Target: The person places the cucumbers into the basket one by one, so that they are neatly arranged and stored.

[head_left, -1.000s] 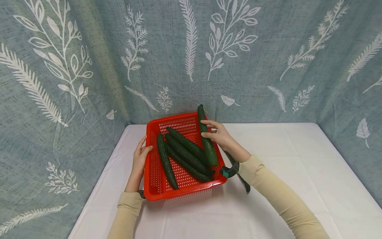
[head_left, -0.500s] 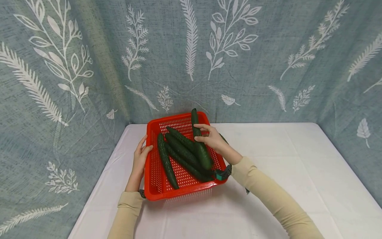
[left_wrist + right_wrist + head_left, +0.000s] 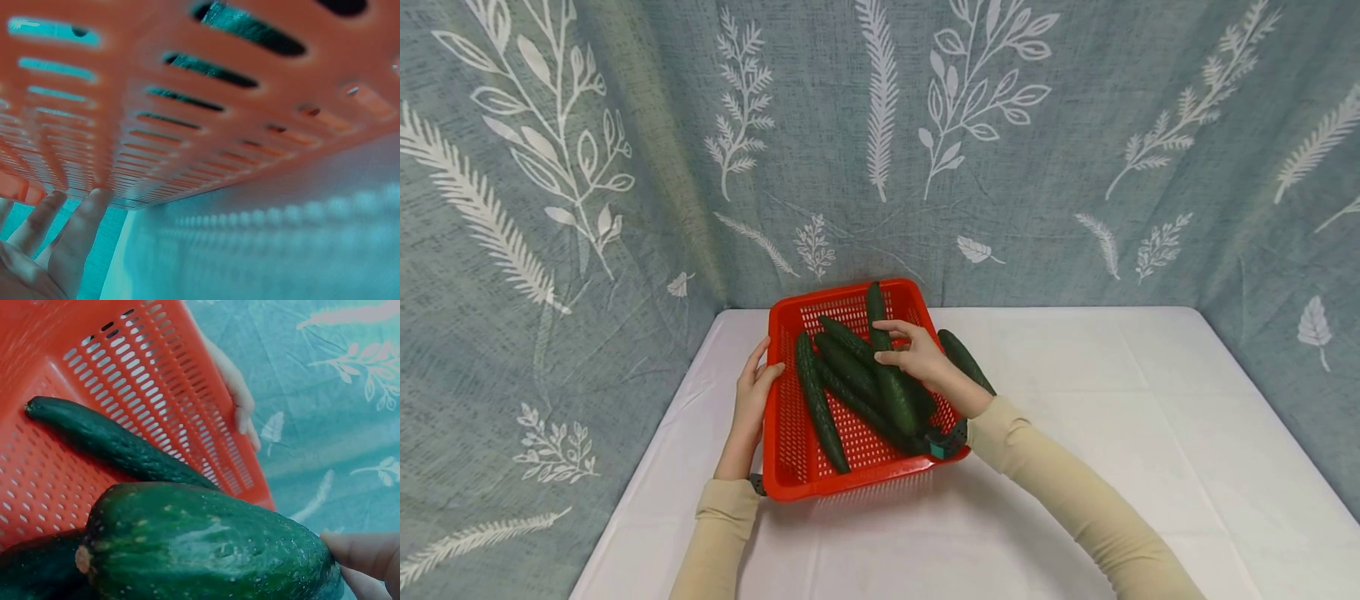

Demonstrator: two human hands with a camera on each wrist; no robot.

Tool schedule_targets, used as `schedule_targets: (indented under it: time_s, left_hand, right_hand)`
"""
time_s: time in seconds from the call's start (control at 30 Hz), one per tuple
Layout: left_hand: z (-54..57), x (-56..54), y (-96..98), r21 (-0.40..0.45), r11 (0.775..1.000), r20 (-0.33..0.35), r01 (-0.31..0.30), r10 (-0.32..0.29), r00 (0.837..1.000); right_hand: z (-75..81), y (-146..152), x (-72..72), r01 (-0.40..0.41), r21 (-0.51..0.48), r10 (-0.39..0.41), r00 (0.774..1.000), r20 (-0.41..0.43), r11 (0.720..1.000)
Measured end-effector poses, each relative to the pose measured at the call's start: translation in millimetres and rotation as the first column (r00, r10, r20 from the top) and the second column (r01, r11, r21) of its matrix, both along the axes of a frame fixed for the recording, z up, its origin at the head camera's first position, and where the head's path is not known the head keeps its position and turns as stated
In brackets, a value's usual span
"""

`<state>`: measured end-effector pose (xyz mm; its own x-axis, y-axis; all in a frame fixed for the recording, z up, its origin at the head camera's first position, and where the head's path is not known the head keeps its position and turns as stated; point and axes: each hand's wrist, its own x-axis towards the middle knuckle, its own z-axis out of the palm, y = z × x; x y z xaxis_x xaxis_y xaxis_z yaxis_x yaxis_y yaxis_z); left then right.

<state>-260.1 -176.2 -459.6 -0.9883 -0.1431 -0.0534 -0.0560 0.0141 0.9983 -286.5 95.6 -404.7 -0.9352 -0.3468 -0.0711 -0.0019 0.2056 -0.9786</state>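
My left hand [image 3: 752, 404] grips the left rim of a red plastic basket [image 3: 857, 482], thumb over the rim and fingers outside. In the left wrist view, its fingers [image 3: 78, 244] lie along the slotted outer wall [image 3: 156, 37]. My right hand [image 3: 921, 362] pinches a thick dark green cucumber [image 3: 891, 392] between thumb and fingers, over the basket's right half. That cucumber [image 3: 212, 544] fills the lower right wrist view, its blunt end nearest. Beneath it lie several other cucumbers [image 3: 846, 358], partly hidden. One slim cucumber [image 3: 820, 404] rests apart along the left side.
Outside the basket, another cucumber [image 3: 964, 361] lies to the right, partly covered by my right forearm. A white cloth [image 3: 1120, 417] covers the table. Behind and at both sides hangs a blue-green curtain [image 3: 820, 167] with white leaf prints.
My right hand has moved left and slightly toward me with the cucumber, from the basket's right wall to over the other cucumbers. My left hand stays on the rim.
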Motion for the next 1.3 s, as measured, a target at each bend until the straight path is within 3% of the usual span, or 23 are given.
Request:
schedule_targets:
  time_s: [0.73, 1.3]
  left_hand:
    - [1.0, -3.0, -0.5, -0.029, 1.000, -0.013, 0.009, -0.010, 1.000]
    - [-0.2, -3.4, -2.3, -0.023, 1.000, -0.014, 0.011, -0.012, 1.000]
  right_hand:
    - [-5.7, -15.2, -3.8, -0.016, 0.021, 0.014, 0.996, 0.089, 1.000]
    - [-9.6, -21.4, -4.1, -0.027, 0.052, 0.021, 0.993, 0.114, 0.998]
